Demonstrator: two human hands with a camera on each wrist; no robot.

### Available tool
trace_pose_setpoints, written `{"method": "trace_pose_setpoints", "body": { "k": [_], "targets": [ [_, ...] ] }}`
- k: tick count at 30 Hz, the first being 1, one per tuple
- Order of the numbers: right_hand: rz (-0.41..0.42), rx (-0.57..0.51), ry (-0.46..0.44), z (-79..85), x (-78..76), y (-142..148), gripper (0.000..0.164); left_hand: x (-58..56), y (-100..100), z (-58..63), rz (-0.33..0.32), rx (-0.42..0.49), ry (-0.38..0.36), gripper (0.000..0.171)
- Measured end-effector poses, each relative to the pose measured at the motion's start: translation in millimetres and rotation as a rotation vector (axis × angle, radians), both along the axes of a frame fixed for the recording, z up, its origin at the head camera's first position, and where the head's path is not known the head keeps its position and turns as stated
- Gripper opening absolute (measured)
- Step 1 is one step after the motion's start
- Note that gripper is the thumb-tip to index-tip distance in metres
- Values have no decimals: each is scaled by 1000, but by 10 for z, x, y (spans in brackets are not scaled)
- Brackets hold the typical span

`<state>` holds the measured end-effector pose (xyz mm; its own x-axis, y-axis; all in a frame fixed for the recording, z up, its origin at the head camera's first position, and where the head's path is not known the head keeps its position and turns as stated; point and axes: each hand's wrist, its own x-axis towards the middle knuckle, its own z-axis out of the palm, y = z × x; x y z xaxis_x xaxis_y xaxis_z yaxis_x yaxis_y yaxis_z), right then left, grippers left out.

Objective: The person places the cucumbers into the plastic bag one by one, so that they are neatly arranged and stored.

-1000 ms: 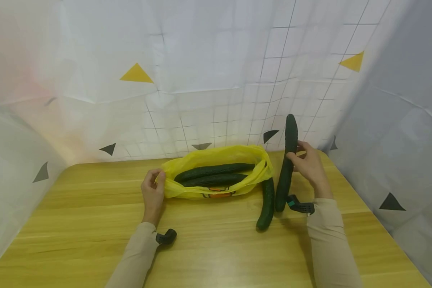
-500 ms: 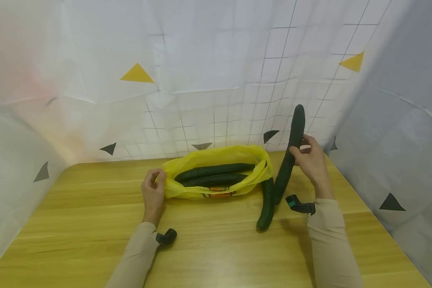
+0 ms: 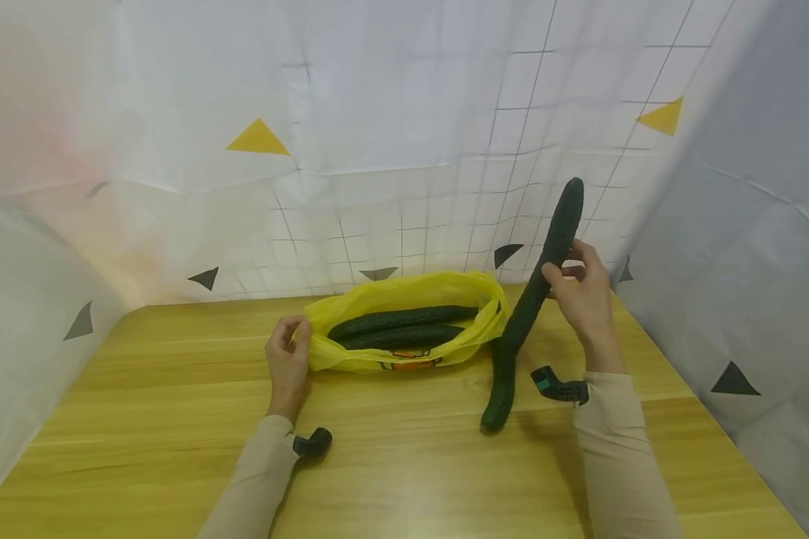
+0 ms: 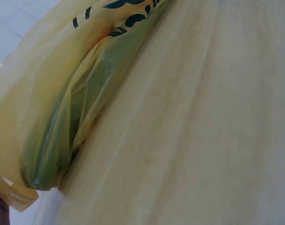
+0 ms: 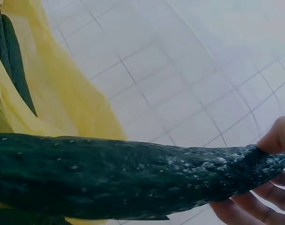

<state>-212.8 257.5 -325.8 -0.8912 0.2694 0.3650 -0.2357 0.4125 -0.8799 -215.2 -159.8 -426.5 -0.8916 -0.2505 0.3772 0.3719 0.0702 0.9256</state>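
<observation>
My right hand (image 3: 585, 296) pinches a long dark green cucumber (image 3: 558, 238) between thumb and fingers, tilted with its upper end to the right. Its lower end overlaps another cucumber (image 3: 502, 397) lying on the table beside the bag. At its left end, the yellow plastic bag (image 3: 340, 363) is pinched by my left hand (image 3: 288, 359), and its mouth gapes upward. Inside lie two cucumbers (image 3: 404, 318) side by side. In the right wrist view the held cucumber (image 5: 109, 173) stretches across in front of the bag (image 5: 81, 103), with my fingertips (image 5: 276, 136) at its right end.
The wooden table (image 3: 391, 464) runs up to a white sheet (image 3: 377, 187) hung behind it, with more sheeting (image 3: 775, 247) on both sides. Black cameras are strapped to the left wrist (image 3: 313, 443) and the right wrist (image 3: 559, 385).
My right hand has lifted the cucumber and tilted it, its top swinging up and right while its lower end moved left toward the bag. The left hand and bag stay put.
</observation>
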Motion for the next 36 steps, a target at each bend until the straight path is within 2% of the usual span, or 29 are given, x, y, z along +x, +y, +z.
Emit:
{"method": "trace_pose_setpoints", "body": {
  "k": [9,15,24,31,36],
  "targets": [
    [8,-155,131,54,11,-130,52,-7,-5,-3,3,-3,-11,22],
    [25,-193,203,46,-4,-222,53,-7,-7,-6,-3,-4,-8,26],
    [30,-267,227,52,-19,-319,52,-21,-11,-19,-3,-2,-2,27],
    [75,-352,288,38,-32,-405,53,-27,-9,-31,-4,11,1,22],
    [106,-364,287,36,-19,-484,52,-17,-5,-21,4,-1,15,23]
  ]
}}
